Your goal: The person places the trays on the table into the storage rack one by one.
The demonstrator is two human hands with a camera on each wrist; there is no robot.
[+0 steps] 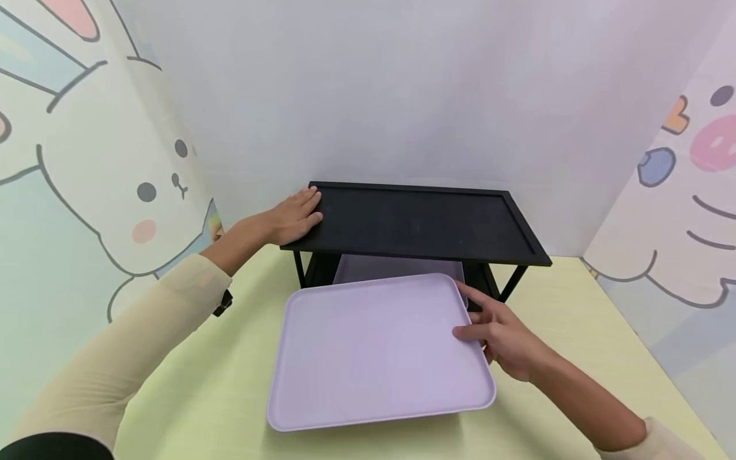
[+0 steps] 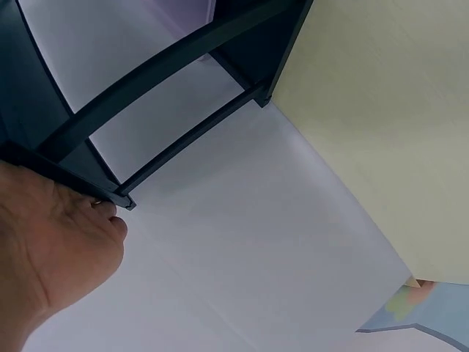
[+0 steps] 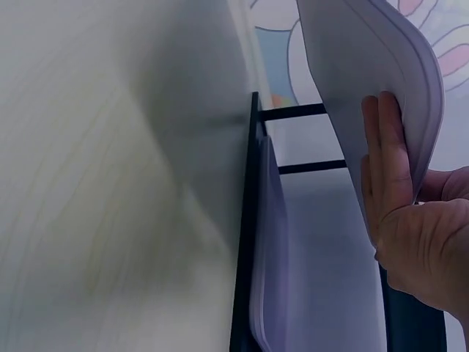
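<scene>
A black two-tier shelf stands at the back of a yellow-green table. My left hand lies flat on the shelf's top left corner; in the left wrist view the palm presses against that corner of the frame. My right hand holds a lilac tray by its right edge, thumb on top and fingers flat underneath. The tray is raised in front of the shelf. A second lilac tray lies on the lower tier, also visible in the right wrist view.
The table is boxed in by a plain white back wall and side panels with cartoon drawings, a rabbit on the left and another figure on the right. The shelf's top tier has a low raised rim.
</scene>
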